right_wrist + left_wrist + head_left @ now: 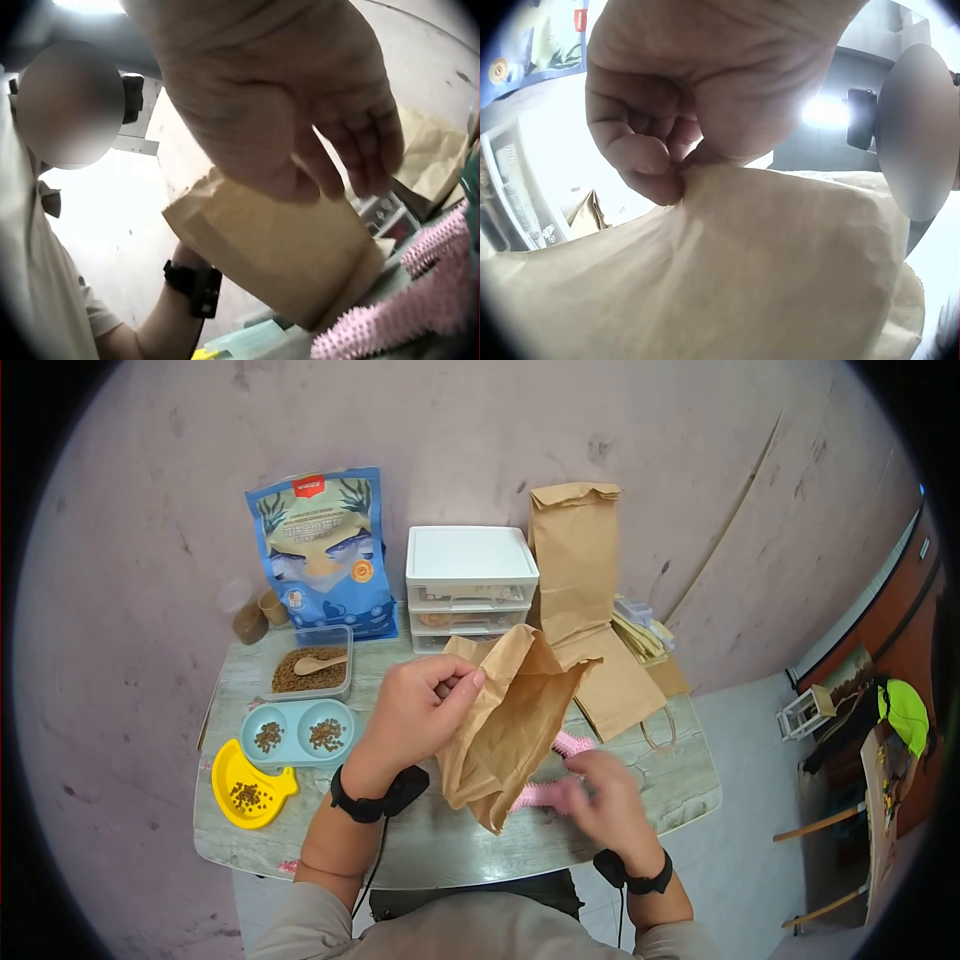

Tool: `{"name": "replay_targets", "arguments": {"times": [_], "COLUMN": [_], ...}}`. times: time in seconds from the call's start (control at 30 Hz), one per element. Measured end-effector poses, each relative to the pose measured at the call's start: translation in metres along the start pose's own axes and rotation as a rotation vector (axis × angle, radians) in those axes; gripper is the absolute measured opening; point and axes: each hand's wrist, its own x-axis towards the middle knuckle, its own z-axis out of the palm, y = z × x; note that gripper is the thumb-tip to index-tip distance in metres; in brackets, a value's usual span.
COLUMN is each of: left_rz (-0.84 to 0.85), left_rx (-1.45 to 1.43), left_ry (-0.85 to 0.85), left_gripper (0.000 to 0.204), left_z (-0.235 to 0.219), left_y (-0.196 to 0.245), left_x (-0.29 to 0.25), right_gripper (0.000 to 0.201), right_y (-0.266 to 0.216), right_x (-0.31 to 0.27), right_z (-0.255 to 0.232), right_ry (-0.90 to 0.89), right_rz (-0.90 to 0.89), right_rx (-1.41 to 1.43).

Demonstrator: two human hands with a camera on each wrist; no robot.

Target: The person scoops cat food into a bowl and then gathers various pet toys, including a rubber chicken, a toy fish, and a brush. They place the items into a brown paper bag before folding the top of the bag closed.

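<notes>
My left hand (pixel 412 710) pinches the rim of an upright brown paper bag (pixel 490 745), whose mouth gapes toward the right. In the left wrist view, thumb and fingers of the left hand (pixel 720 82) meet at the top edge of the bag (pixel 757 262). Just right of the bag, my right hand (pixel 612 808) is blurred beside a pink spiky object (pixel 540 796). The right wrist view has the right hand (pixel 277 97) with fingers relaxed and apart, nothing visible between them, and the pink spiky object (pixel 405 307) below.
A blue food bag (pixel 325 560), white drawers (pixel 472 555) and a tall paper bag (pixel 577 550) line the back. At left are a kibble box (pixel 343 685), a light-blue double bowl (pixel 297 732) and a yellow bowl (pixel 228 780). A flat paper bag (pixel 615 685) lies at right.
</notes>
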Motion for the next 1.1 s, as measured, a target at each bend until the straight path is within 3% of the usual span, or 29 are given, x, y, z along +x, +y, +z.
{"name": "replay_targets", "arguments": {"times": [0.03,0.07,0.13,0.33,0.5,0.57,0.7,0.77,0.8,0.87,0.9,0.97,1.1], "left_rz": [0.007,0.008,-0.036,-0.002,0.006,0.004,0.041,0.054,0.053,0.047,0.050,0.067,0.084], "left_rx": [0.002,0.005,0.006,0.086,0.075,0.059,0.089,0.101,0.097,0.108,0.108,0.114,0.141], "left_ry": [-0.006,-0.016,-0.068,-0.098,-0.075,-0.067,-0.113,-0.189,-0.195,-0.277,-0.280,-0.270,-0.280], "left_gripper": [0.018,0.018,0.018,0.020,0.021,0.022,0.020,0.019,0.019,0.020,0.020,0.020,0.020], "left_z": [0.002,0.004,0.007,0.014,0.015,0.015,0.024,0.033,0.037,0.046,0.047,0.048,0.048], "left_y": [0.001,0.001,0.002,0.007,0.008,0.007,0.006,0.006,0.005,0.001,-0.001,-0.003,-0.007], "left_x": [0.000,-0.001,-0.002,-0.007,-0.007,-0.007,-0.007,-0.009,-0.009,-0.010,-0.010,-0.010,-0.010], "right_gripper": [0.024,0.024,0.025,0.020,0.024,0.030,0.034,0.034,0.034,0.032,0.032,0.031,0.023], "right_y": [0.005,0.006,0.009,0.030,0.008,0.002,-0.020,-0.038,-0.042,-0.049,-0.049,-0.043,-0.034], "right_x": [-0.006,-0.011,-0.017,-0.014,0.001,-0.002,-0.009,-0.007,-0.003,0.008,0.010,0.014,0.022], "right_z": [0.011,0.019,0.032,0.048,-0.017,-0.049,-0.106,-0.114,-0.110,-0.096,-0.086,-0.061,-0.009], "right_ry": [-0.159,-0.153,-0.317,-0.211,-0.303,-0.124,-0.027,0.047,0.047,-0.177,-0.173,-0.392,-0.370], "right_rz": [0.008,0.015,-0.087,-0.241,-0.142,-0.116,0.042,0.137,0.144,-0.187,-0.184,-0.161,-0.264], "right_rx": [-0.025,-0.022,-0.249,-0.160,-0.074,-0.083,-0.159,0.014,0.013,0.037,0.035,-0.171,-0.419]}}
